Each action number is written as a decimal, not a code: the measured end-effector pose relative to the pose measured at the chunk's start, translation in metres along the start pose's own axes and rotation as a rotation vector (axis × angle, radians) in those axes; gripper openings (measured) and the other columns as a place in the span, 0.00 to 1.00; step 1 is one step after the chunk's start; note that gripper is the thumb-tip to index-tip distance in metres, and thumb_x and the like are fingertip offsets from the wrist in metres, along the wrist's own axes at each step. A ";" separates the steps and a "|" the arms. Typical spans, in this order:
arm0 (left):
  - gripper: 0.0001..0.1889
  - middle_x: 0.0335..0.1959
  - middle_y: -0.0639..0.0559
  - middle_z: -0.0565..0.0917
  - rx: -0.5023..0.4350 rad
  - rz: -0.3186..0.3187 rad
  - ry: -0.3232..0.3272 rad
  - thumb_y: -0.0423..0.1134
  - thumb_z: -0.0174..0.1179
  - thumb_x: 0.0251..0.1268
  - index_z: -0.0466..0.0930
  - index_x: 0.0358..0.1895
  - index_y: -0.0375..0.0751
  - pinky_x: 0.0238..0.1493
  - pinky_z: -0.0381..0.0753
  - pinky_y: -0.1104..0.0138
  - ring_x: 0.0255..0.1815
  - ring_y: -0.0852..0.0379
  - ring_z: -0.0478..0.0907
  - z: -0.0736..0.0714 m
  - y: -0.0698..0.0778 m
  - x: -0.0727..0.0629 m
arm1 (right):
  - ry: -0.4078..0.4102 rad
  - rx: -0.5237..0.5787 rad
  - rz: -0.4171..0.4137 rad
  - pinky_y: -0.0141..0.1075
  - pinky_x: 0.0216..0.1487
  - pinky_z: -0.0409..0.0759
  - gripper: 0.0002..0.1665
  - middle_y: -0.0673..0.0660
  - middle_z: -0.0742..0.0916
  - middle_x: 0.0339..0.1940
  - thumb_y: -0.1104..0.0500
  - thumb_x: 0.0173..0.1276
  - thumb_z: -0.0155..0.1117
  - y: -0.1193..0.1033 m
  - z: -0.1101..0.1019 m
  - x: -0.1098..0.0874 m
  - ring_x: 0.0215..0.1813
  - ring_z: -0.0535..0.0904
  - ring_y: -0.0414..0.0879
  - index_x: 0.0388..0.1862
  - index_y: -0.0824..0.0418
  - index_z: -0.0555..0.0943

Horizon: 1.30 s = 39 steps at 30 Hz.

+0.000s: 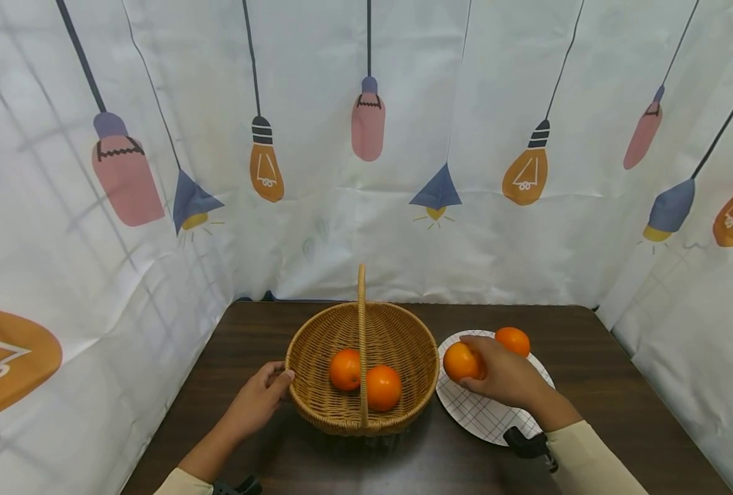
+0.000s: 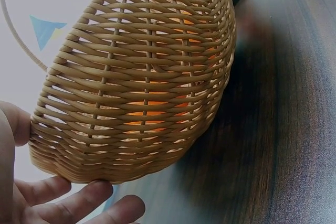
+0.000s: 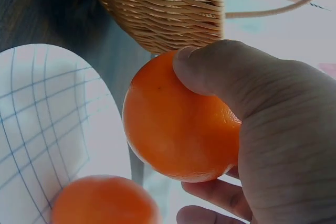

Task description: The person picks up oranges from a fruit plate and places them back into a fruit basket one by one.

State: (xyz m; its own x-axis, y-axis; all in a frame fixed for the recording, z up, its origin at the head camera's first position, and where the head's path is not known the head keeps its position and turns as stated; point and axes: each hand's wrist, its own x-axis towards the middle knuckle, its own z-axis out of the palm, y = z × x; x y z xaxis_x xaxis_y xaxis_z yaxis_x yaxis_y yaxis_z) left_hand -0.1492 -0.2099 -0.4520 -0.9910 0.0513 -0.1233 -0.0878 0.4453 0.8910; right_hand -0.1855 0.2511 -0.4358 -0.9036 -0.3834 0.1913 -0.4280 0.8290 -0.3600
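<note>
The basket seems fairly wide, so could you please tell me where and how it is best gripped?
Probably by its handle, near the top, coming from above: it arches upright over the middle of the basket, rising clear of the two oranges inside, so the load should hang fairly balanced.

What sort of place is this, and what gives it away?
Likely a small recording booth: lamp-print fabric hangs around three sides of a dark wood-grained table, and the person wears black gear at the wrists.
</note>
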 end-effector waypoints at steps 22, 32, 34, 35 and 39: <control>0.29 0.61 0.34 0.80 0.038 0.014 -0.002 0.49 0.51 0.82 0.67 0.70 0.27 0.47 0.85 0.50 0.51 0.45 0.84 -0.001 0.003 0.002 | -0.005 0.017 -0.009 0.49 0.45 0.84 0.49 0.60 0.79 0.67 0.43 0.59 0.80 -0.009 -0.022 0.002 0.50 0.83 0.50 0.75 0.58 0.70; 0.29 0.61 0.34 0.80 0.028 0.008 -0.002 0.50 0.51 0.82 0.67 0.70 0.27 0.48 0.85 0.49 0.51 0.45 0.84 0.000 0.002 0.002 | 0.008 0.010 -0.042 0.48 0.45 0.84 0.49 0.60 0.78 0.69 0.43 0.59 0.80 -0.016 -0.027 0.004 0.52 0.83 0.50 0.75 0.56 0.70; 0.29 0.61 0.33 0.80 0.026 0.006 -0.003 0.50 0.51 0.82 0.67 0.70 0.27 0.48 0.85 0.49 0.52 0.44 0.84 0.000 0.002 0.002 | 0.006 0.010 -0.045 0.48 0.45 0.84 0.49 0.60 0.78 0.69 0.44 0.59 0.80 -0.018 -0.028 0.004 0.52 0.83 0.51 0.75 0.57 0.70; 0.29 0.61 0.33 0.80 0.025 0.005 -0.003 0.50 0.51 0.82 0.67 0.70 0.27 0.48 0.85 0.49 0.52 0.44 0.84 0.000 0.002 0.002 | 0.006 0.010 -0.047 0.48 0.45 0.84 0.49 0.60 0.78 0.69 0.44 0.59 0.80 -0.018 -0.028 0.005 0.52 0.83 0.51 0.75 0.57 0.70; 0.29 0.61 0.33 0.80 0.021 0.007 -0.003 0.50 0.51 0.82 0.67 0.70 0.27 0.49 0.85 0.48 0.51 0.44 0.84 0.000 0.002 0.001 | 0.005 0.010 -0.055 0.49 0.46 0.84 0.49 0.61 0.77 0.70 0.44 0.60 0.80 -0.022 -0.030 0.007 0.54 0.82 0.53 0.76 0.57 0.70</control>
State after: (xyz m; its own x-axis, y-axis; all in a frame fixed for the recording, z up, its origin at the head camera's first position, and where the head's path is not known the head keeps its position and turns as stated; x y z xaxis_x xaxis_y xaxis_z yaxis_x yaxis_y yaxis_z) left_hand -0.1507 -0.2091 -0.4505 -0.9913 0.0573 -0.1185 -0.0787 0.4632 0.8827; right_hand -0.1819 0.2419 -0.3988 -0.8787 -0.4258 0.2159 -0.4770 0.8028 -0.3578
